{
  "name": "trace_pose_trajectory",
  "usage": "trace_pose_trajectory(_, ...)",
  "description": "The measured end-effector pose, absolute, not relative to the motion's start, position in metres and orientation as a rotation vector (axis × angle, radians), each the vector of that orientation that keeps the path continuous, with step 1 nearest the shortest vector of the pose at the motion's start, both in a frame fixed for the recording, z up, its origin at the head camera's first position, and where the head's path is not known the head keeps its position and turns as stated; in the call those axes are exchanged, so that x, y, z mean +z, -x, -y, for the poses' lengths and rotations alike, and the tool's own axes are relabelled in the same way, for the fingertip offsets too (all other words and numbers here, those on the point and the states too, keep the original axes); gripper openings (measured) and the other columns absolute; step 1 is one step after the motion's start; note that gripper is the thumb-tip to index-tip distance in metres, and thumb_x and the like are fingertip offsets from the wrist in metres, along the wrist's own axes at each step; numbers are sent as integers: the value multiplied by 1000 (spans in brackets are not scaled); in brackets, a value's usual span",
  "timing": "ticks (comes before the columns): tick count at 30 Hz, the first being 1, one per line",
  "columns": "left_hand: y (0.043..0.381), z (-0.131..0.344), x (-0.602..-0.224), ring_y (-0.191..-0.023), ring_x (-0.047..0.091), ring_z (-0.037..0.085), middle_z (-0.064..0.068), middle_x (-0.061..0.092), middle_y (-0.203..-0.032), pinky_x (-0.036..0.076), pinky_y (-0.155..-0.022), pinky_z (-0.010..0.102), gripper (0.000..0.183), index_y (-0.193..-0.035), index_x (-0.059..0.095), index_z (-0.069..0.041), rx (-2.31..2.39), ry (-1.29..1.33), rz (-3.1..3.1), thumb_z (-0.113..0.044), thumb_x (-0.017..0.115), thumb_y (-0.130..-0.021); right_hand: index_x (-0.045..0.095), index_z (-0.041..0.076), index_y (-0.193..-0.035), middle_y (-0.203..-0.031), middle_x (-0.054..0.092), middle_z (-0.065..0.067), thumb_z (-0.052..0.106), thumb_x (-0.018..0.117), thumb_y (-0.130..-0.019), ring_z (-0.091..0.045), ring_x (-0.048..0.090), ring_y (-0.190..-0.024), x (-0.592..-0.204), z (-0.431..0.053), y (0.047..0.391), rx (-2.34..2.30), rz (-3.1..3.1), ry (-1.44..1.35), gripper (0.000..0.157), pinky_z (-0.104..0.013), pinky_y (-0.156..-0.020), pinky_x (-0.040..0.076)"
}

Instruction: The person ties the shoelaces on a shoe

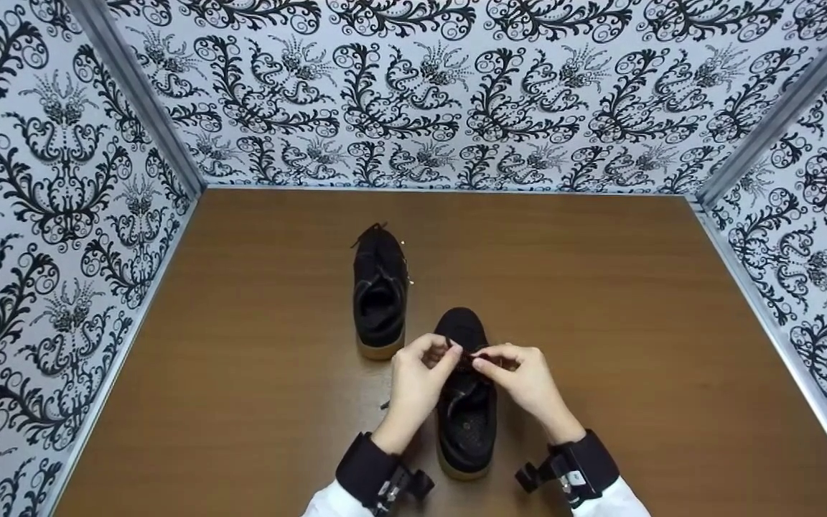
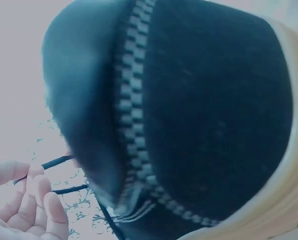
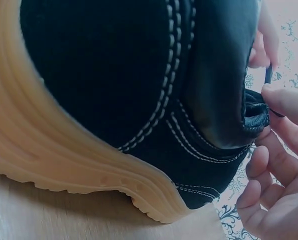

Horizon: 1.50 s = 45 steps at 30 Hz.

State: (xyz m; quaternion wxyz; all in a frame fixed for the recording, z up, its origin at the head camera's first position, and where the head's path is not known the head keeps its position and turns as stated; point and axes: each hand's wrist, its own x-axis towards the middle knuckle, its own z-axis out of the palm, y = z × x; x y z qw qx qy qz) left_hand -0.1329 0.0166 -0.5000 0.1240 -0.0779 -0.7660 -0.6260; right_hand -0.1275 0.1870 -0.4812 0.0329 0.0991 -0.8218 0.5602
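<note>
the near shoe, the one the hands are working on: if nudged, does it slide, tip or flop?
The shoe probably won't tip easily: it stands upright on a long, thick sole. It may resist sliding, since the sole's lower edge looks ridged. The lace would likely flop, being thin and cordlike.

My left hand (image 1: 417,373) and right hand (image 1: 525,377) partly hide the middle of the shoe (image 1: 466,431) beneath my fingers, and the lace (image 2: 58,162) in my fingertips is too thin (hair-fine from above) to tell if it's knotted. Beyond my left fingers, pale specks (image 1: 410,282) beside the other shoe (image 1: 380,273) are too small to name. Behind my fingers, my sleeves (image 1: 338,501) are cut off by the bottom edge.
</note>
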Motion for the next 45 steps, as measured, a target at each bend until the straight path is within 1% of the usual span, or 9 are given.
trace_pose_trajectory(3, 129, -10, -496, -62, 61, 8, 3, 69, -73, 51, -57, 20, 9, -80, 69, -8, -1909, 174, 2172, -15, 71, -84, 74, -1, -87, -79, 70, -9, 5, 73, -80, -9, 53, -65, -482, -187, 128, 1710, 2504, -346, 9, -18, -57, 43)
trace_pose_trajectory(8, 122, -1, -492, -61, 64, 16, 16, 69, -75, 53, -56, 22, 9, -82, 67, 2, -2117, 68, 2025, -7, 70, -84, 74, -3, -86, -77, 70, -11, 0, 72, -80, -5, 52, -64, -484, -187, 128, 1693, 2448, -399, 7, -22, -55, 43)
trace_pose_trajectory(13, 116, 6, -494, -63, 65, 12, 25, 68, -78, 56, -60, 28, 13, -86, 63, 10, -2266, -34, 1884, -3, 66, -86, 73, -5, -85, -80, 71, -13, -2, 69, -81, -3, 55, -68, -486, -187, 128, 1700, 2428, -427, 6, -19, -57, 44)
trace_pose_trajectory(16, 113, 10, -499, -63, 66, 13, 22, 69, -79, 56, -60, 30, 17, -88, 61, 12, -2365, -155, 1815, -4, 65, -87, 73, -5, -86, -80, 71, -13, -1, 68, -82, -3, 53, -67, -485, -187, 128, 1699, 2434, -446, 7, -18, -57, 43)
trace_pose_trajectory(24, 106, 14, -520, -66, 60, 11, 7, 67, -78, 51, -61, 23, 14, -78, 59, -3, -2722, -516, 1549, -8, 61, -91, 73, -2, -88, -80, 69, -11, 2, 69, -83, -6, 52, -66, -482, -187, 127, 1740, 2472, -410, 8, -19, -57, 43)
trace_pose_trajectory(29, 108, 16, -535, -66, 57, 9, 4, 66, -80, 48, -59, 20, 15, -79, 60, -6, -2836, -603, 1502, -12, 59, -93, 73, -3, -88, -82, 70, -12, 2, 69, -83, -7, 55, -68, -484, -186, 126, 1729, 2462, -424, 8, -16, -59, 43)
trace_pose_trajectory(33, 108, 18, -544, -65, 57, 8, 4, 67, -80, 47, -56, 19, 15, -83, 59, -5, -2843, -589, 1554, -15, 58, -94, 73, -3, -88, -84, 71, -13, 2, 69, -83, -9, 59, -71, -483, -186, 126, 1711, 2470, -427, 8, -17, -61, 45)
trace_pose_trajectory(40, 106, 14, -543, -60, 57, 10, 6, 67, -73, 47, -52, 19, 27, -95, 63, 10, -2656, -445, 1844, -16, 61, -92, 73, -1, -89, -87, 72, -11, 4, 69, -83, -14, 64, -78, -480, -185, 124, 1707, 2505, -385, 8, -19, -67, 48)
trace_pose_trajectory(45, 108, 11, -532, -60, 61, 11, 11, 69, -74, 48, -53, 20, 20, -91, 68, 4, -2277, -186, 2157, -16, 67, -88, 73, -2, -89, -88, 72, -13, 4, 69, -83, -15, 64, -78, -480, -185, 124, 1717, 2497, -384, 9, -21, -67, 49)
